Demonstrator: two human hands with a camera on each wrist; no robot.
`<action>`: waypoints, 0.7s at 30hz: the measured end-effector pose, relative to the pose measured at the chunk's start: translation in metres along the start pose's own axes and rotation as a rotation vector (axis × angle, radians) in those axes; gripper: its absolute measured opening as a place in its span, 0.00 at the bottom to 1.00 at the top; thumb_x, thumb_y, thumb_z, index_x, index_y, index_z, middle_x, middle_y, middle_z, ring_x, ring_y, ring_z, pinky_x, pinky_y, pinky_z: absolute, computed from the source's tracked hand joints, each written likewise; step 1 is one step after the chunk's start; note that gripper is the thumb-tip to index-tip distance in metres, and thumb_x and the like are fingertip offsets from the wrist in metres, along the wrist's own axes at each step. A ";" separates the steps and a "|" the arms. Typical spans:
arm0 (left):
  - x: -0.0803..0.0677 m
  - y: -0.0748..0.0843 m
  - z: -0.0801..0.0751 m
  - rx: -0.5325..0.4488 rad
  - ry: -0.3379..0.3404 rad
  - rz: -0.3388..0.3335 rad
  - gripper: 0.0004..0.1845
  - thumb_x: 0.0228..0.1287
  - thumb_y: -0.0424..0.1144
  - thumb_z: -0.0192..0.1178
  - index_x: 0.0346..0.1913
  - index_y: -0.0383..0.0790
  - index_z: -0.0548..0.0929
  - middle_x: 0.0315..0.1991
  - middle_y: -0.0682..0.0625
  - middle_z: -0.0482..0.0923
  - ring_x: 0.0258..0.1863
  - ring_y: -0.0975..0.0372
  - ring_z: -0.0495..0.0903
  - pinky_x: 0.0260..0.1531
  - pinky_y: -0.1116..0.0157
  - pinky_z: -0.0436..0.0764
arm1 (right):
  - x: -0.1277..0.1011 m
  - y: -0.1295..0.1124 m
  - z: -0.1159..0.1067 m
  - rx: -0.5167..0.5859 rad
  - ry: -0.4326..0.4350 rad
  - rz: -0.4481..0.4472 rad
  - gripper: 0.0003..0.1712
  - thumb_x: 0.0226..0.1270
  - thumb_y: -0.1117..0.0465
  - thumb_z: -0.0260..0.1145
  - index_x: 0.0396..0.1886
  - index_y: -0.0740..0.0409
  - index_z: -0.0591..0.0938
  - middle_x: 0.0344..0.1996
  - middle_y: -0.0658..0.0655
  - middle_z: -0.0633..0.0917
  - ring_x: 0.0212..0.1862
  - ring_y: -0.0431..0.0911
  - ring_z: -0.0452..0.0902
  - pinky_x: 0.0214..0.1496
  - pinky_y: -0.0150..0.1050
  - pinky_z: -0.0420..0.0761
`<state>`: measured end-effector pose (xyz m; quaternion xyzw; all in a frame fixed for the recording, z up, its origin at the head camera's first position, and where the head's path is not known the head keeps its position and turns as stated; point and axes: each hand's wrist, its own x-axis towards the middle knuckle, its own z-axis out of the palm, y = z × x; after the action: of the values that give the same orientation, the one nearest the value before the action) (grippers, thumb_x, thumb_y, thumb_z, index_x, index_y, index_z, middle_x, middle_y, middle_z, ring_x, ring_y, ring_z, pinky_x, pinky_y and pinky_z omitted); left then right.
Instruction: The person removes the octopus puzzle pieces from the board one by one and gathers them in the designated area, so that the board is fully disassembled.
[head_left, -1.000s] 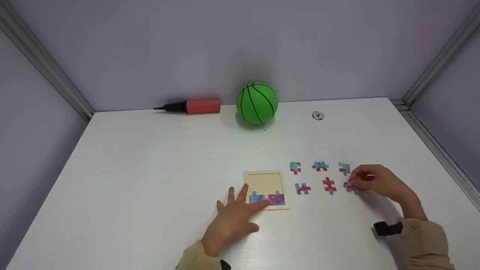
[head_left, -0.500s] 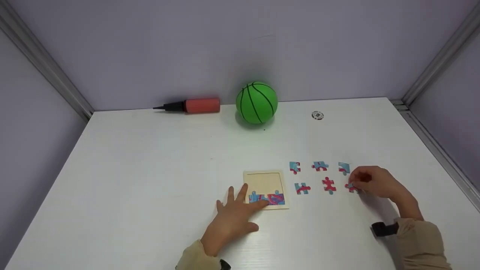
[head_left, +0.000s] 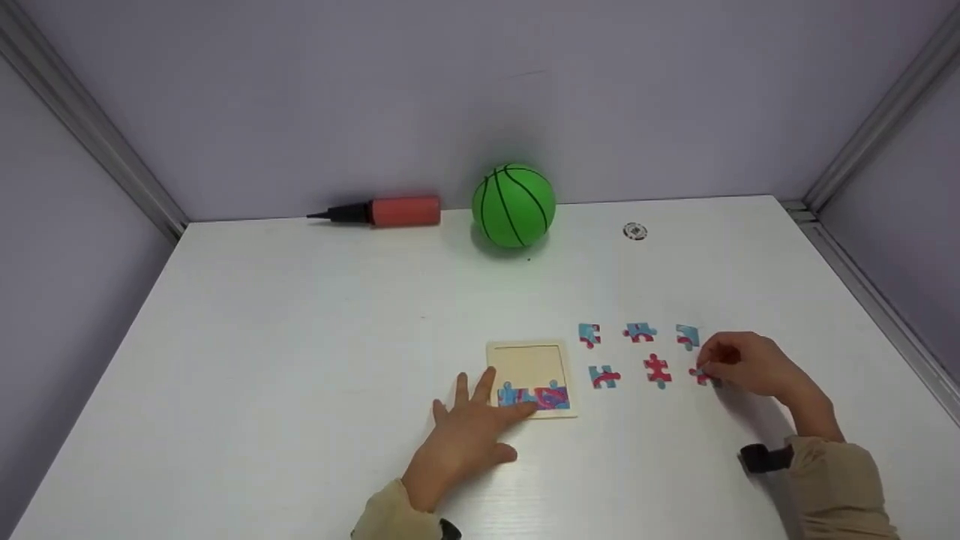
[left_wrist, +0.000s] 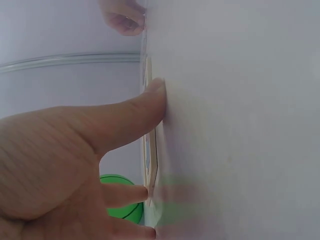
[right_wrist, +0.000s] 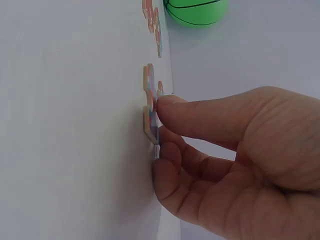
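My left hand (head_left: 461, 446) lies with spread, straight fingers over the lower left of a square wooden puzzle tray (head_left: 529, 364). Its index finger touches the pieces along the tray's bottom row, the thumb rests on the table, and part of that row is covered. Blue-and-pink jigsaw pieces (head_left: 551, 397) fill this row; bare wood shows above. To the right, my right hand (head_left: 750, 365) pinches a red-and-blue jigsaw piece (right_wrist: 150, 97) with thumb and curled fingers, low at the tabletop. The fingers hide part of that piece in the head view.
Several loose jigsaw pieces (head_left: 658, 371) lie in two rows between the tray and my right hand. Toward the back wall are a green ball (head_left: 514, 206), a red-and-black hand pump (head_left: 405, 211) and a small round black-and-white disc (head_left: 635, 231).
The piece at my right fingertips has turned slightly and now sits straighter in line with its row. The right hand has barely shifted; the left hand keeps its place on the tray.
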<state>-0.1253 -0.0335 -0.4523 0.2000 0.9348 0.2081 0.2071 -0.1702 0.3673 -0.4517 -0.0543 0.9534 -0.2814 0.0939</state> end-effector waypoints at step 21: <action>-0.010 0.012 -0.001 0.000 -0.028 -0.026 0.41 0.49 0.42 0.73 0.68 0.58 0.70 0.74 0.36 0.48 0.70 0.32 0.45 0.51 0.28 0.59 | 0.030 -0.116 0.039 0.113 -0.016 -0.312 0.03 0.64 0.63 0.66 0.36 0.57 0.82 0.32 0.49 0.81 0.36 0.44 0.74 0.38 0.37 0.78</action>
<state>-0.1137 -0.0281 -0.4425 0.1908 0.9343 0.2027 0.2228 -0.1849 0.2450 -0.4247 -0.1987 0.9152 -0.3455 0.0597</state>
